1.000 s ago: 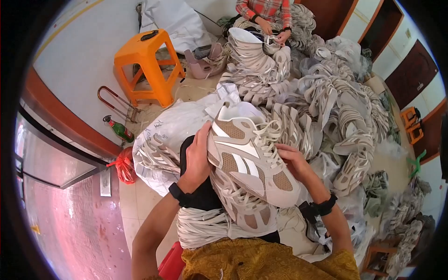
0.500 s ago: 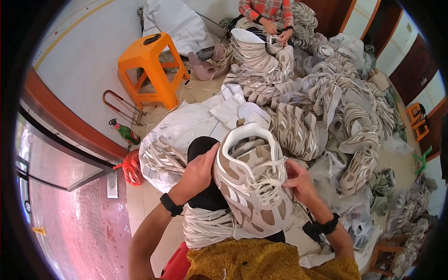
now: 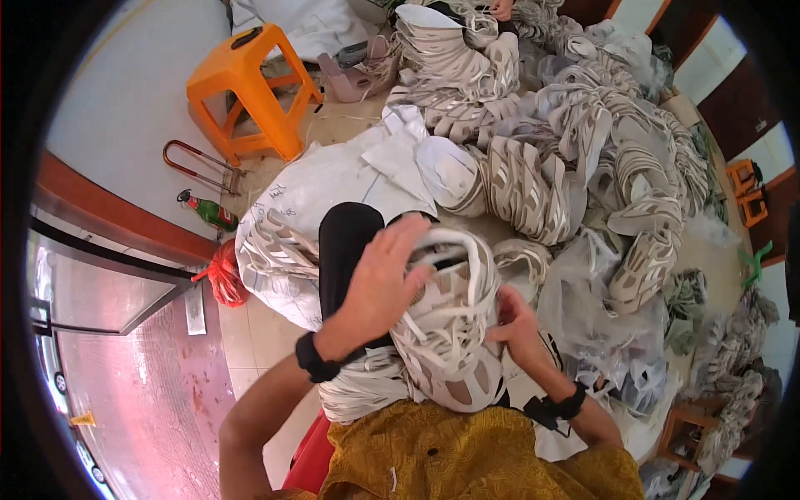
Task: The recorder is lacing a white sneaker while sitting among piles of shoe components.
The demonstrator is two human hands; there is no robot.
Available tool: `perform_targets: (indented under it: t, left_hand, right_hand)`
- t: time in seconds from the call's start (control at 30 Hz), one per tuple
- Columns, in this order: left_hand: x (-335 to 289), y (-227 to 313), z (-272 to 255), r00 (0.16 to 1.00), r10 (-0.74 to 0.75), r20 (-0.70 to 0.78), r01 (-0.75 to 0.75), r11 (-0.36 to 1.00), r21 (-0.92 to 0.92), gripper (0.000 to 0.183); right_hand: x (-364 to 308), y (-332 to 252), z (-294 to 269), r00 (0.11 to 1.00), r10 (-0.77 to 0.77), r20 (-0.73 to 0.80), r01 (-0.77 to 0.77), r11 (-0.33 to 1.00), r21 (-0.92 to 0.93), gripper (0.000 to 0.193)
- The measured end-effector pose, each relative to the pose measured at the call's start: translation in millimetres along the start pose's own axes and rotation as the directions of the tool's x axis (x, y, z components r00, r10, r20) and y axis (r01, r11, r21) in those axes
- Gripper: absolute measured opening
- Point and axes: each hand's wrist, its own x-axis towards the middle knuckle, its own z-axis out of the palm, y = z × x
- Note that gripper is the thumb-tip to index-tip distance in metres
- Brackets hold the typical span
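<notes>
A beige and white sneaker upper (image 3: pixel 454 333) rests on my lap, toe toward me, its white laces loosely strung across the front. My left hand (image 3: pixel 379 279) lies over its left collar edge, fingers stretched and apart, slightly blurred. My right hand (image 3: pixel 521 333) is curled against the upper's right side, thumb and forefinger at its edge; the other fingertips are partly hidden. A thick bundle of white laces (image 3: pixel 367 390) lies on my lap, beside the upper's left side.
Stacked sneaker uppers (image 3: pixel 529 187) spread ahead and right, with clear plastic bags (image 3: pixel 583 292) among them. A white sack (image 3: pixel 333 183) holds more uppers (image 3: pixel 279 250). Left stand an orange stool (image 3: pixel 242 92), green bottle (image 3: pixel 208 210) and red bag (image 3: pixel 223 279). Another person's hand (image 3: pixel 502 8) shows at the top.
My left hand has moved up and over the upper's collar, fingers spreading. The upper has tipped and come lower toward me. My right hand has left the laces for its side. The view has tilted down.
</notes>
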Motion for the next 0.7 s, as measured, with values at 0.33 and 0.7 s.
perform_targets:
  t: [0.33, 0.7]
  left_hand:
    - [-19, -7, 24, 0.949, -0.191, -0.250, 0.160, 0.978, -0.137, 0.052]
    - [33, -37, -77, 0.782, 0.003, -0.624, -0.096, 0.989, -0.115, 0.045]
  right_hand:
    - [21, -2, -18, 0.963, 0.124, 0.241, -0.186, 0.949, 0.253, 0.063]
    - [116, -146, 53, 0.977, -0.190, 0.099, 0.205, 0.965, -0.164, 0.065]
